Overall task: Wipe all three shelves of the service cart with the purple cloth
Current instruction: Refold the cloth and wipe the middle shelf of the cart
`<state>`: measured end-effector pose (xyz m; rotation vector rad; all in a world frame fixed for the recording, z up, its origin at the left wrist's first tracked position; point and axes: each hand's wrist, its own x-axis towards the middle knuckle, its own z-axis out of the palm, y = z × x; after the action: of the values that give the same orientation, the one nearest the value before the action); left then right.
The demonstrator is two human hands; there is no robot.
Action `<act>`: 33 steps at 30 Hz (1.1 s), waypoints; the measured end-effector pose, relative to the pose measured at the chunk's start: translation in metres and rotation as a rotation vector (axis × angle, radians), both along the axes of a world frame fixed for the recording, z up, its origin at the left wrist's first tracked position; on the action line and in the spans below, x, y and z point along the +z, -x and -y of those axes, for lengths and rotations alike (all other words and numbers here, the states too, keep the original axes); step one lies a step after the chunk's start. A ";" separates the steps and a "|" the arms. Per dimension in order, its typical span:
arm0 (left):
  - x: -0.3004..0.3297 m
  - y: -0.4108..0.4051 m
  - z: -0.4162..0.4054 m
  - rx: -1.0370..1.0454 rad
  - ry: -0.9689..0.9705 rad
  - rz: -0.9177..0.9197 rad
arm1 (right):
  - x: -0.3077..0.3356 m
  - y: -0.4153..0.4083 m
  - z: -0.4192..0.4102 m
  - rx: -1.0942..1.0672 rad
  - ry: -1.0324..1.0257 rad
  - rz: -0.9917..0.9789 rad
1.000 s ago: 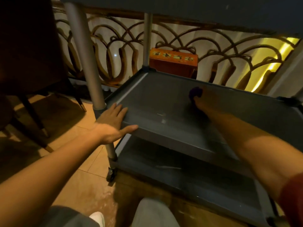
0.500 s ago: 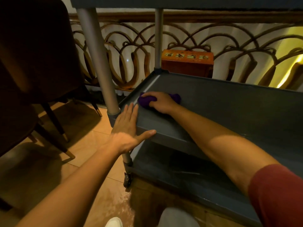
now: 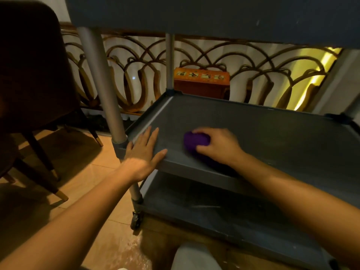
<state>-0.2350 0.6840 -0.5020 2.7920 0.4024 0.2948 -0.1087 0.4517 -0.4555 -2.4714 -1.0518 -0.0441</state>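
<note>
The service cart has dark grey shelves on silver posts. Its middle shelf (image 3: 272, 137) fills the centre of the view, the bottom shelf (image 3: 224, 215) lies below it, and the top shelf (image 3: 194, 14) shows only its underside along the upper edge. My right hand (image 3: 218, 146) presses the bunched purple cloth (image 3: 194, 142) onto the front left part of the middle shelf. My left hand (image 3: 144, 152) lies flat with fingers spread on the shelf's front left corner, next to the post (image 3: 101, 88).
A dark chair (image 3: 33, 84) stands at the left on the tiled floor (image 3: 81, 172). Behind the cart runs an ornate curved railing (image 3: 253, 61), with an orange box (image 3: 201, 82) against it. A caster (image 3: 135, 221) sits under the front left post. My knee (image 3: 192, 258) is at the bottom.
My right hand swept the cloth from the shelf's far middle to its left edge, then back right and toward the front. My left hand stayed flat on the front left corner.
</note>
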 end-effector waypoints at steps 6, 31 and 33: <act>-0.003 -0.015 0.003 0.207 0.021 -0.058 | -0.035 0.015 -0.066 0.014 0.233 0.016; 0.003 -0.055 0.119 0.100 0.147 0.021 | -0.027 0.050 0.068 -0.365 0.126 0.013; 0.001 -0.060 0.113 0.016 0.013 -0.249 | -0.027 0.045 0.089 -0.383 0.120 -0.003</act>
<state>-0.1751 0.5711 -0.5010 2.8215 0.4815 -0.0529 -0.1532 0.3628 -0.4827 -2.7469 -0.5810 -0.0984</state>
